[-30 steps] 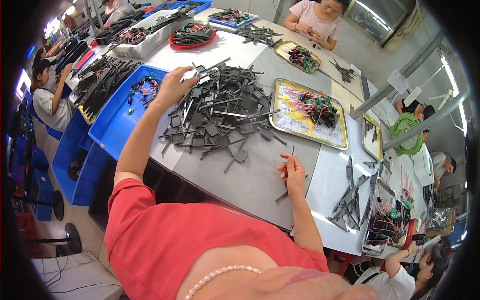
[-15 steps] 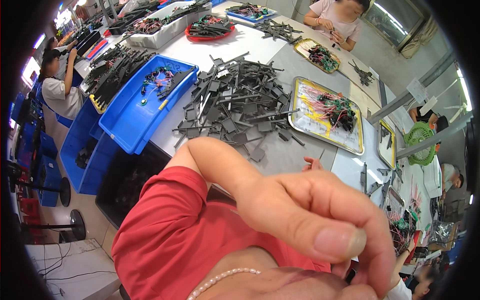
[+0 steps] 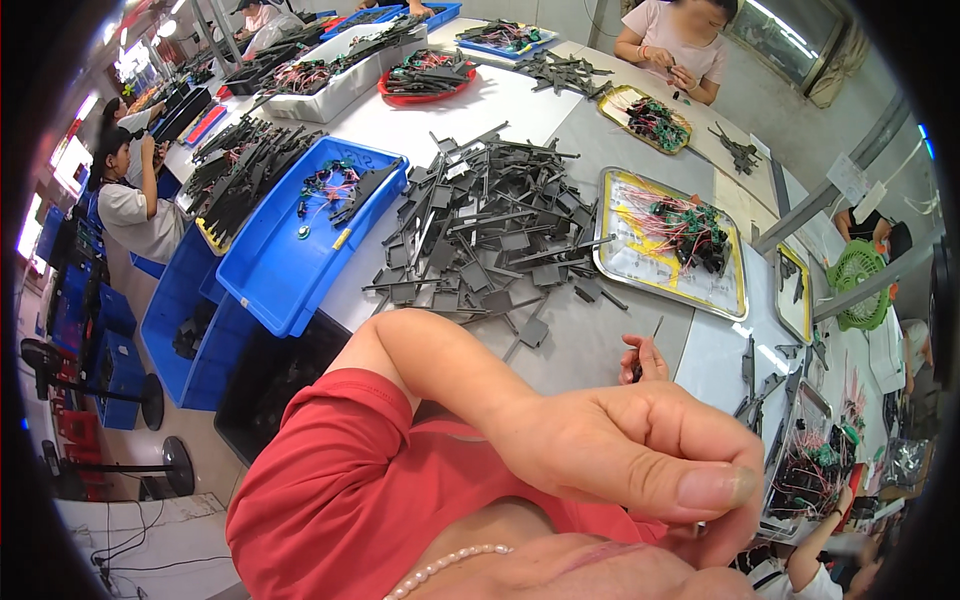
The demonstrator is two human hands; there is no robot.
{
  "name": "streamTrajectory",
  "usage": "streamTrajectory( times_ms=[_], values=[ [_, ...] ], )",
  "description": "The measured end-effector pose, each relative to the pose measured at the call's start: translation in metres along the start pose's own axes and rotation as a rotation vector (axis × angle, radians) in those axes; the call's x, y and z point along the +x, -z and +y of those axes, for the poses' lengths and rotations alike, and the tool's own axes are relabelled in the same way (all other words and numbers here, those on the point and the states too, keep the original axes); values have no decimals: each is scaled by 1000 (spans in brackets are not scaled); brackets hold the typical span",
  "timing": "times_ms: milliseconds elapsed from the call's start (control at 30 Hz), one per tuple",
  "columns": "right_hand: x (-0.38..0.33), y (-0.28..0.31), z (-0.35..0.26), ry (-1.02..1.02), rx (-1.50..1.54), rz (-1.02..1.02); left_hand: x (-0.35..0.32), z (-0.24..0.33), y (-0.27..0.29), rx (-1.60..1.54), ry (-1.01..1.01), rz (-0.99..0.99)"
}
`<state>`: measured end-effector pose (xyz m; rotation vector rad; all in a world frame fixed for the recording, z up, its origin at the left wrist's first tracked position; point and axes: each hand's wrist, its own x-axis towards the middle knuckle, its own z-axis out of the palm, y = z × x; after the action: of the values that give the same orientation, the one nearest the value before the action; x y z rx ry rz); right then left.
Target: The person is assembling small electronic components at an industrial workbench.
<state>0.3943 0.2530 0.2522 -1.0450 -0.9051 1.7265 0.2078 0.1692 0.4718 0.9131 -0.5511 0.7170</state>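
My left hand [image 3: 640,450] is raised close in front of me, its thumb pressed against curled fingers. Whatever those fingers pinch, if anything, stays hidden. Behind it, over the grey table top [image 3: 560,365], part of my right hand [image 3: 648,362] shows with bent fingers. A thin tool with a slim pointed shaft [image 3: 658,328] sticks up from that hand, and something dark lies at its fingers. Beyond my arms spreads a loose heap of dark grey plastic parts [image 3: 490,215], flat squares with long stems. Right of the heap, a metal tray [image 3: 625,262] carries green circuit boards with pink wires.
At left stands a blue bin [image 3: 265,270] with a few wired boards inside. Farther back are a white bin [image 3: 350,95], a red basket [image 3: 425,97] and a smaller tray [image 3: 680,142]. A metal post [image 3: 800,225] slants at right. Co-workers sit around.
My view has shifted, so the table and bins sit a little lower and farther right. More of my right hand and its thin tool now shows. My left hand stays raised, with its fingers curled.
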Motion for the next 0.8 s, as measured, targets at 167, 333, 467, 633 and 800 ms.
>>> streamTrajectory(
  times_ms=[167, 333, 467, 633, 800],
  values=[
    [-4, -3, 2, 21, -1, 5, -1, -1, -30, -42, 44, 96],
    [-5, -15, 2, 155, 24, -18, -10, -34, -28, 196, 47, -117],
    [-8, -11, 1, 169, 21, -65, -7, -53, -53, 108, 3, -33],
    [-10, -21, 0, 217, 43, -102, -13, -77, -63, 120, 2, -73],
    [-12, -20, -5, 351, 29, -66, 4, -89, -86, -18, -74, 7]
  ],
)
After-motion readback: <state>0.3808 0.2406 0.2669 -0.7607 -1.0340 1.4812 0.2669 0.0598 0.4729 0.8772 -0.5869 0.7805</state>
